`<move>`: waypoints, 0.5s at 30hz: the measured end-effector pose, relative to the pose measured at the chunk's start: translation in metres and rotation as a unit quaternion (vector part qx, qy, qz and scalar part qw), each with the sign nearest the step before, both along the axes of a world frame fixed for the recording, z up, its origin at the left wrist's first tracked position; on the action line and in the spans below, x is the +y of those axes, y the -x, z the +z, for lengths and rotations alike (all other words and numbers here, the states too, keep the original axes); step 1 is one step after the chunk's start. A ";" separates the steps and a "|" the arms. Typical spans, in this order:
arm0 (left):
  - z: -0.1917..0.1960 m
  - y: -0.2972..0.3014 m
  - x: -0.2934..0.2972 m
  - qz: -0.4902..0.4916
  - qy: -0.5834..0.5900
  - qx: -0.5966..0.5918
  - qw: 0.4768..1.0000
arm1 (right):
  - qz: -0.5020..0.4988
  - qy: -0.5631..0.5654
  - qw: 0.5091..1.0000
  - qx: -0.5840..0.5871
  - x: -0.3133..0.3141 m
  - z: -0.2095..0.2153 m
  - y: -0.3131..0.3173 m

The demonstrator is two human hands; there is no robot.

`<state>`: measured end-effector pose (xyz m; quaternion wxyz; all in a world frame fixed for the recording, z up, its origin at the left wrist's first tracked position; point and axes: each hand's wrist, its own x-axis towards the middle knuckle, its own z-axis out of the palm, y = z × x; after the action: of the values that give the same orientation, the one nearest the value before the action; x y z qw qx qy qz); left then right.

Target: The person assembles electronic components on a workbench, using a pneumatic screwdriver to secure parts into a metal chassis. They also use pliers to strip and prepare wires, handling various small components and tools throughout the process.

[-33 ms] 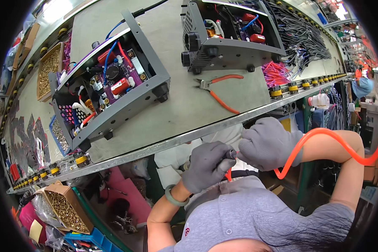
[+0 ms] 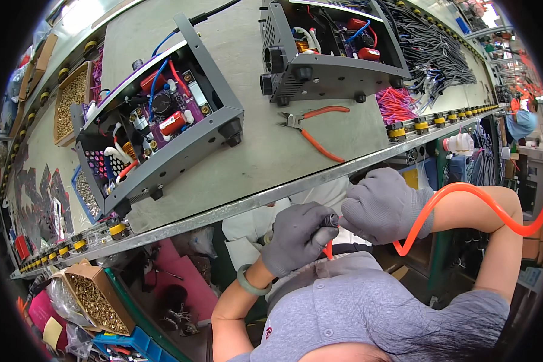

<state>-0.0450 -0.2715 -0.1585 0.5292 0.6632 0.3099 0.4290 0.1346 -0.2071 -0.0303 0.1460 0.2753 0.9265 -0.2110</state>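
Observation:
My left hand [image 2: 297, 237], in a grey glove, is closed round a dark cylindrical tool with a ribbed black end [image 2: 330, 221] that pokes out by the thumb. Just right of it, my right hand [image 2: 380, 205], gloved alike, is curled closed with its fingers turned away; whatever it grips is hidden. A coiled orange hose [image 2: 440, 196] loops across my right wrist and forearm, and a short orange piece shows below the left hand. Both hands are in front of my body, below the bench edge. Orange-handled cutting pliers [image 2: 312, 136] lie spread on the bench beyond them.
Two open grey metal housings with circuit boards stand on the bench, one at left [image 2: 181, 157] and one at the back [image 2: 344, 78]. Black cables [image 2: 431, 48] and pink wires [image 2: 394, 105] lie at right. A metal rail [image 2: 253, 199] borders the bench; a screw box [image 2: 96, 295] sits lower left.

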 end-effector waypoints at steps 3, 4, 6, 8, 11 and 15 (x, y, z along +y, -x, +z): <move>0.002 -0.005 0.003 -0.012 -0.014 0.036 0.999 | -0.043 -0.022 0.999 -0.005 -0.011 -0.009 -0.013; 0.002 -0.007 0.006 -0.018 -0.011 0.046 0.999 | -0.052 -0.012 0.999 -0.004 -0.009 -0.009 -0.016; 0.001 -0.011 0.011 -0.032 -0.005 0.065 0.997 | -0.074 0.010 0.997 -0.003 0.000 -0.007 -0.023; 0.008 -0.017 0.022 -0.013 0.009 0.029 0.999 | -0.117 0.017 0.989 0.088 0.009 -0.003 -0.030; 0.052 -0.006 0.045 -0.022 0.145 -0.067 0.987 | -0.207 0.055 0.960 0.179 0.035 0.026 -0.035; 0.109 -0.019 0.081 0.041 0.199 -0.346 0.916 | -0.216 -0.217 0.869 0.389 0.053 -0.009 -0.084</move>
<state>-0.0260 -0.1906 -0.0495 0.7066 0.3410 0.2130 0.5823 0.2186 -0.1544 -0.0398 -0.3386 0.3889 0.8483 -0.1206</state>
